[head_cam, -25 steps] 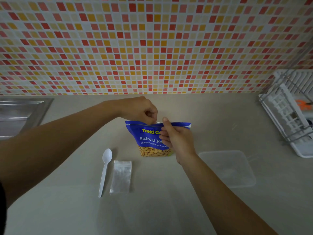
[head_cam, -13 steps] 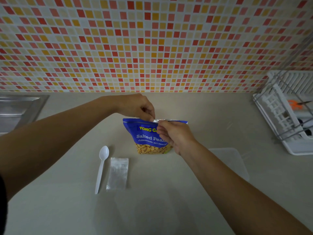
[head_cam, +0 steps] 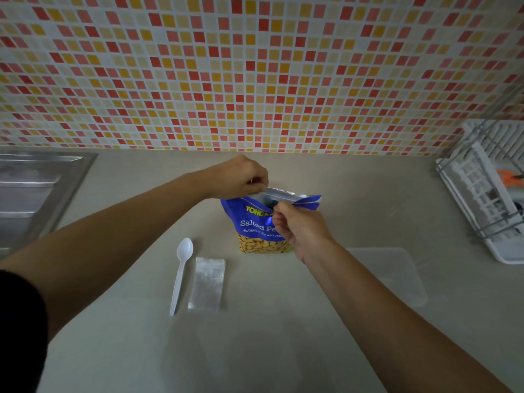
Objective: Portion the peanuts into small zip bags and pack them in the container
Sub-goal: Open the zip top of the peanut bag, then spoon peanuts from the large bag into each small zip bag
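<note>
two pinching grips: left hand [head_cam: 241,178] and right hand [head_cam: 300,228] hold the salted peanuts bag [head_cam: 252,222] mouth, seemingly opening it; spoon [head_cam: 184,247] next.

This is a home kitchen. A pale, smooth countertop [head_cam: 255,350] runs back to a wall covered in a mosaic backsplash [head_cam: 255,80] of small red, orange, yellow and white tiles. At the left edge a stainless-steel sink [head_cam: 31,182] with a ridged draining surface is set into the counter. At the right edge stands a white plastic dish rack [head_cam: 479,191] with a wire frame. Household food things lie on the counter: a white plastic spoon [head_cam: 181,270], a blue bag of salted peanuts [head_cam: 255,225] and a clear plastic container [head_cam: 397,276].
</note>
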Tool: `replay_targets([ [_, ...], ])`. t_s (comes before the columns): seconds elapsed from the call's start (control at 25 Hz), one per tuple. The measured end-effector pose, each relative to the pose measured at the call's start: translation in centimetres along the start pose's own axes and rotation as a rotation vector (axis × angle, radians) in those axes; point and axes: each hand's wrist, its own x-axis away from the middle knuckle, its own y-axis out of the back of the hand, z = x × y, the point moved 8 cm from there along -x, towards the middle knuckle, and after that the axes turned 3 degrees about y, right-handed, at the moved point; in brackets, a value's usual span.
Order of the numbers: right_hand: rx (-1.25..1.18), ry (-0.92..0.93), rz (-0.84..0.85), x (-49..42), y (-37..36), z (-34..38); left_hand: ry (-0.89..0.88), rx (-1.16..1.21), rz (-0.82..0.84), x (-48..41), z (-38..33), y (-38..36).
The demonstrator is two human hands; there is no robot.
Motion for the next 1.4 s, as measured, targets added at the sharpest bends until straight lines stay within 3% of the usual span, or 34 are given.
replay_targets([
  [0.12,0.063,0.011,0.075,0.3,0.2,0.7,-0.026,-0.004,-0.034,-0.1,0.1,0.5],
  [0.4,0.510,-0.041,0.234,2.1,1.5,0.4,-0.003,-0.037,-0.196,-0.5,0.4,1.4],
  [0.48,0.530,0.054,0.218,2.1,2.1,0.9,0.034,0.020,-0.170,-0.2,0.5,1.6],
  [0.6,0.551,0.497,-0.103,2.1,5.0,2.8,0.289,0.465,-0.237,2.1,3.0,1.5],
  [0.68,0.322,0.640,-0.221,1.6,7.3,2.1,0.527,0.885,-0.374,5.3,5.3,-0.9],
  [0.8,0.217,0.427,0.013,-2.4,6.5,-2.6,0.759,1.172,-0.337,9.0,5.1,-7.7],
  [0.92,0.230,0.361,0.239,-4.8,3.8,-5.1,0.789,1.365,-0.273,9.3,2.8,-11.2],
  [1.4,0.312,0.389,0.242,-6.3,3.2,-5.4,0.755,1.358,-0.305,8.7,2.6,-11.1],
])
